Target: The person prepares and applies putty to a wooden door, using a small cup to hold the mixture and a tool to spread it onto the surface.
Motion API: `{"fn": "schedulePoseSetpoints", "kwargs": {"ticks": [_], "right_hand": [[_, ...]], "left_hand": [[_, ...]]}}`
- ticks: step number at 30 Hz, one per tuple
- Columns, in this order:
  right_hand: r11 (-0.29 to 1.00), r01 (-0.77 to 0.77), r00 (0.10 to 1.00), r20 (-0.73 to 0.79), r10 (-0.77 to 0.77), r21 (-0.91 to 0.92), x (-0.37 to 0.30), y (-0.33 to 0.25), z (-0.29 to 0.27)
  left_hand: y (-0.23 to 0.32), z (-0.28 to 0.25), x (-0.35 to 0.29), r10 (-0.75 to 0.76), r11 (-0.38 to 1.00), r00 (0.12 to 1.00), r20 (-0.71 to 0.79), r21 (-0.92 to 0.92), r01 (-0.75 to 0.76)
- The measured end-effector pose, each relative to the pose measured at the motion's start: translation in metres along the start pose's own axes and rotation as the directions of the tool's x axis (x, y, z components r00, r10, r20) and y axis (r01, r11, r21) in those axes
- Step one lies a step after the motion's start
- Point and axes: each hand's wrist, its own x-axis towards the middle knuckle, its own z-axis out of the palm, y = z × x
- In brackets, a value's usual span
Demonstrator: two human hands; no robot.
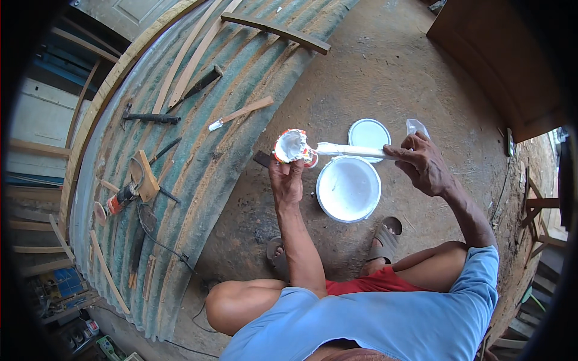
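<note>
My left hand (pixel 287 183) is closed around a small cup (pixel 291 146) with a red-and-orange printed outside and a white coating inside, its mouth facing up. In my right hand (pixel 425 163) is a flat stick (pixel 355 150) smeared white along its length. The stick lies level, its white-coated far end at the cup's right rim. Below the stick, a round white bucket (pixel 355 218) stands on the ground, white inside. Its depth of contents cannot be made out. Behind it lies a round white lid (pixel 368 133), partly covered by the stick.
Corrugated sheeting (pixel 211 174) at the left carries a hammer (pixel 150 117), a white-tipped wooden stick (pixel 241 113), a power tool (pixel 120 200) with a cord, and wood strips. Clear plastic (pixel 416 127) lies beyond my right hand. A brown panel (pixel 500 66) stands far right.
</note>
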Motion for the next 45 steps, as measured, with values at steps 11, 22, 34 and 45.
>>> {"fn": "schedulePoseSetpoints", "kwargs": {"ticks": [11, 22, 34, 45], "right_hand": [[0.87, -0.198, 0.963, 0.255, 0.087, 0.451, 0.009, -0.013, 0.012], [0.771, -0.333, 0.94, 0.258, 0.224, 0.542, 0.001, -0.005, -0.003], [0.833, -0.416, 0.885, 0.373, 0.279, 0.365, 0.0, 0.004, 0.0], [0.918, -0.278, 0.951, 0.212, 0.224, 0.281, 0.007, 0.019, 0.015]], "left_hand": [[-0.005, 0.015, -0.001, -0.072, 0.997, 0.994, 0.083, 0.006, 0.072], [-0.003, 0.001, -0.001, 0.0, 1.0, 0.999, 0.045, 0.025, -0.001], [0.002, 0.002, -0.004, -0.061, 0.997, 0.998, 0.022, 0.056, 0.06], [0.004, 0.009, -0.001, 0.011, 0.998, 0.999, 0.035, 0.057, -0.013]]}}
